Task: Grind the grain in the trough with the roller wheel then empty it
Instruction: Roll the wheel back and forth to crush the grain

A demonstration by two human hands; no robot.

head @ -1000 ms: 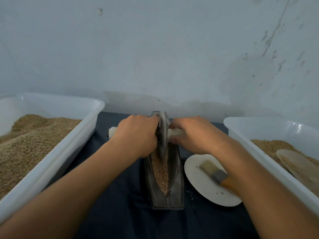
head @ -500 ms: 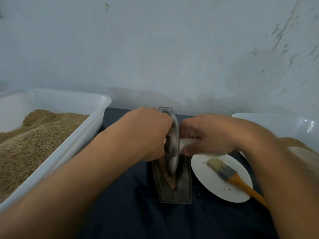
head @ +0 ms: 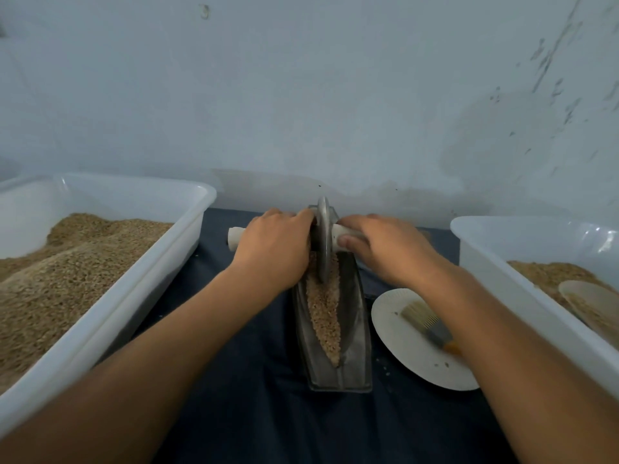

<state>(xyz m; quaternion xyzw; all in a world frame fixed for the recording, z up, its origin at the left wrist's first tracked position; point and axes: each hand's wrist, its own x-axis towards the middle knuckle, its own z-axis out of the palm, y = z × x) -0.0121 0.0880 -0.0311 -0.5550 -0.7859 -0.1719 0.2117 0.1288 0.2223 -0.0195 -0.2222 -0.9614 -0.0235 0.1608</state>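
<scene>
Both hands, the left hand point(head: 274, 249) and the right hand point(head: 385, 249), are gripping the pale axle on each side of the thin grey metal roller wheel point(head: 323, 242), which has rolled from the near part to the far end of the narrow boat-shaped metal trough point(head: 355, 329). The brown grain point(head: 323, 313) is lying exposed along the near groove and looking still coarse, so the grinding is probably continuing and the emptying is not yet starting.

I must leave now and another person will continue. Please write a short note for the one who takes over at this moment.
Left hand and right hand each grip one end of the white handle of the roller wheel.
The wheel stands upright at the far end of the metal trough, in the grain.
Done: grinding is under way.
Left: finish grinding, then empty the trough. The brush lies on the paper plate beside the trough.
</scene>
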